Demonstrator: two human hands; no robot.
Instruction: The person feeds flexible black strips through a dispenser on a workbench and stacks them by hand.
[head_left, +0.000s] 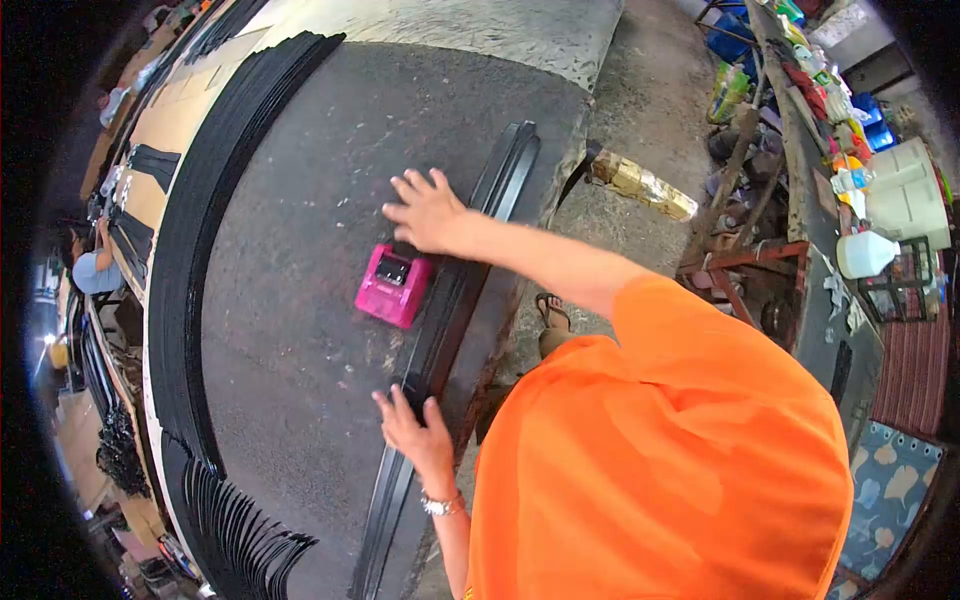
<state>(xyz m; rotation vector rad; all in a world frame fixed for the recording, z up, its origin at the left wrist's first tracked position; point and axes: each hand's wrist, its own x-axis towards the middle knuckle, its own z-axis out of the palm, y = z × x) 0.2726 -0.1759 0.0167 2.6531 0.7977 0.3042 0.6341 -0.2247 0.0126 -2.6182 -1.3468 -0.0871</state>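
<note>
My right hand (430,212), fingers spread, is over the dark worktable (300,230), just above a pink object (394,286) with a black part on top. Whether it touches that object is hard to tell. Lower down, my left hand (418,435), with a bracelet or watch at the wrist, is at the long black strips (440,340); its fingers are apart and no object shows in them. The strips run lengthwise near the table's close edge, passing under my right forearm. Contact between my left hand and the strips is unclear.
A long row of black strips (180,250) lines the table's far side, with fanned strips (245,530) below. Another person (95,270) is at the far left. A cluttered bench (815,240) with a white bottle (866,255) stands right. A foil-wrapped piece (643,185) juts beside the table.
</note>
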